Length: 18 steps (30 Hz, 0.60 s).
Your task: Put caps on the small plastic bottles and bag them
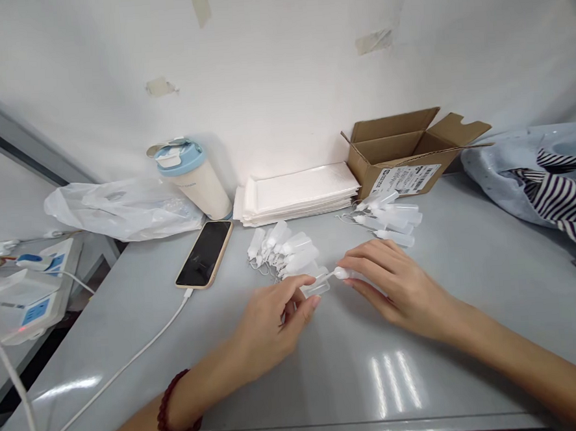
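- Left hand [270, 327]: closed to a pinch, thumb and fingertips on a small clear rectangular plastic bottle [314, 288]. Red beaded bracelet [168, 411] on the wrist.
- Right hand [400, 293]: nearly closed, fingertips on a small white plastic cap [341, 273], joined to the bottle by a thin stem.
- Bottle and cap sit mid-worktop, between the hands, over the grey worktop [357, 393].
- Just behind the left hand: loose pile of white-capped translucent bottles [283, 251].
- Back edge, right of centre: second pile of white-capped translucent bottles [388, 219], beside an open brown cardboard box [401, 153].
- Back edge, centre: stack of white paper trays [296, 192].
- Left of those: black-screened smartphone [205, 254] on a white charging cable [131, 361], cream tumbler with blue lid [193, 179], white plastic bag [122, 209].
- Right corner: pale blue and striped cloth [544, 180].
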Each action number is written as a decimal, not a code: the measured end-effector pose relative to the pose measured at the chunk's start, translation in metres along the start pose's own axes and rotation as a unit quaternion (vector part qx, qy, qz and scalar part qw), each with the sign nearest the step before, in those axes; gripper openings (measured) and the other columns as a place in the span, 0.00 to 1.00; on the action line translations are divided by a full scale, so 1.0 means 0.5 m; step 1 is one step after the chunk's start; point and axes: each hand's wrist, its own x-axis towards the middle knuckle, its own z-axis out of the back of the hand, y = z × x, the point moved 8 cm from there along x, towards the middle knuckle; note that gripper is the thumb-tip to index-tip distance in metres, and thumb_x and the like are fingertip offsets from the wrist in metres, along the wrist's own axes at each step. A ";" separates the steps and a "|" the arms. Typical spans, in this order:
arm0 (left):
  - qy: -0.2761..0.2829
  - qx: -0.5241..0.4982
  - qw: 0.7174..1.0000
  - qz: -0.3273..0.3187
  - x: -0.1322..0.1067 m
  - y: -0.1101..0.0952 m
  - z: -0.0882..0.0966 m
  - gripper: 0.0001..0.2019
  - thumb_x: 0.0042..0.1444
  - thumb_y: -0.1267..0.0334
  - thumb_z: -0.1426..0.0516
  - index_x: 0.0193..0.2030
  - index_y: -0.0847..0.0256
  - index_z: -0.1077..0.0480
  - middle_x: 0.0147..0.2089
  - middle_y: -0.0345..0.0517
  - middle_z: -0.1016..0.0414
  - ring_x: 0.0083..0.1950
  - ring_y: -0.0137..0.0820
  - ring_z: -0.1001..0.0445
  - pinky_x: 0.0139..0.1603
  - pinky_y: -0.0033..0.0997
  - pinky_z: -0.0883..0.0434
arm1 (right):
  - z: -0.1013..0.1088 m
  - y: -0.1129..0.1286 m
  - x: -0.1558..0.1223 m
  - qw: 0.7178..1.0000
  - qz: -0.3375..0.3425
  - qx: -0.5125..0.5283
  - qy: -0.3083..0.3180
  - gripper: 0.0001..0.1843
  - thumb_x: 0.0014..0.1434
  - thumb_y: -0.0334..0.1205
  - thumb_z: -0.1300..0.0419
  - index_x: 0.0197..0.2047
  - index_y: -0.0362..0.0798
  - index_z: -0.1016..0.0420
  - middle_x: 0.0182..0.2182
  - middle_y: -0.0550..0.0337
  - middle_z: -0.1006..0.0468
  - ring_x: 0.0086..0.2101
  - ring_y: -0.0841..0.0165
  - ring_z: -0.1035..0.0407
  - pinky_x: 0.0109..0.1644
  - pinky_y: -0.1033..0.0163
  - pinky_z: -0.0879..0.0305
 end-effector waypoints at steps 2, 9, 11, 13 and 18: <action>-0.005 0.010 1.000 0.001 0.000 0.000 0.003 0.11 0.62 0.62 0.51 0.45 0.63 0.31 0.25 0.37 0.30 0.24 0.24 0.35 0.25 0.22 0.38 | 0.000 0.005 0.001 1.000 0.000 0.003 0.006 0.08 0.63 0.30 0.48 0.45 0.44 0.32 0.36 0.51 0.27 0.38 0.64 0.35 0.41 0.58 0.40; -0.002 -0.016 1.000 0.013 0.002 0.002 0.010 0.10 0.63 0.66 0.53 0.37 0.62 0.32 0.25 0.37 0.31 0.24 0.24 0.36 0.26 0.22 0.39 | -0.010 0.010 -0.001 1.000 0.006 0.009 0.028 0.11 0.64 0.29 0.51 0.48 0.39 0.33 0.36 0.49 0.28 0.36 0.63 0.36 0.39 0.57 0.38; -0.007 -0.057 0.997 0.049 0.002 0.010 0.012 0.10 0.63 0.64 0.53 0.36 0.61 0.32 0.25 0.37 0.31 0.22 0.23 0.37 0.24 0.22 0.39 | -0.014 0.015 -0.003 0.999 0.018 0.012 0.031 0.12 0.64 0.29 0.51 0.50 0.38 0.34 0.35 0.49 0.28 0.36 0.63 0.36 0.38 0.57 0.38; -0.006 -0.102 0.991 0.086 0.001 0.018 0.011 0.10 0.63 0.61 0.52 0.36 0.61 0.32 0.24 0.36 0.31 0.21 0.22 0.37 0.23 0.22 0.38 | -0.016 0.023 -0.005 0.999 0.033 0.015 0.026 0.13 0.64 0.28 0.51 0.51 0.37 0.36 0.35 0.49 0.27 0.35 0.64 0.36 0.37 0.58 0.37; 0.003 -0.196 0.971 0.140 -0.005 0.029 0.001 0.11 0.62 0.58 0.50 0.36 0.61 0.32 0.23 0.35 0.32 0.18 0.20 0.38 0.20 0.20 0.39 | -0.015 0.043 -0.007 0.998 0.059 0.008 0.014 0.15 0.64 0.28 0.50 0.54 0.35 0.37 0.32 0.50 0.28 0.33 0.65 0.36 0.35 0.59 0.37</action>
